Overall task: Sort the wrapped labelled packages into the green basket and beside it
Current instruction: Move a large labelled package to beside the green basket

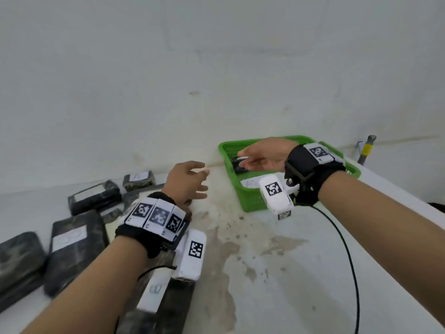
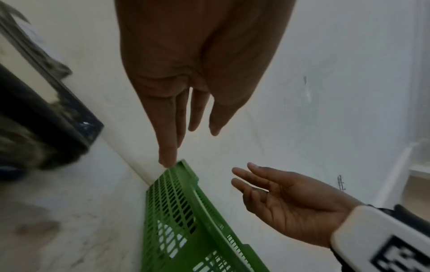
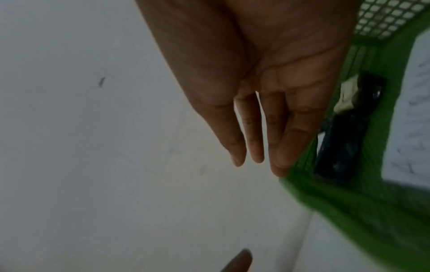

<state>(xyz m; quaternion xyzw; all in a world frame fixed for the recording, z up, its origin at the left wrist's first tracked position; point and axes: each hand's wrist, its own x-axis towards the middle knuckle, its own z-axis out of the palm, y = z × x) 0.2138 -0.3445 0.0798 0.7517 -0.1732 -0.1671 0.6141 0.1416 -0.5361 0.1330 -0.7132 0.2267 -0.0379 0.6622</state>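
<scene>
1. Unsorted wrapped packages [image 1: 77, 247] lie well left of the green basket [image 1: 252, 201]; pick the next one by its label.
2. The left hand [image 1: 186, 183] hovers just left of the basket, fingers relaxed, holding nothing.
3. The right hand [image 1: 265, 154], flat and empty, is over the basket; a dark package [image 3: 349, 132] lies inside, probably just released.

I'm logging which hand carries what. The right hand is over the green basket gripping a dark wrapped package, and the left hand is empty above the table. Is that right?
Not quite. The right hand is over the green basket, but it grips nothing: the right wrist view shows its fingers straight and empty, with the dark wrapped package lying in the basket. The left hand is indeed empty above the table.
</scene>
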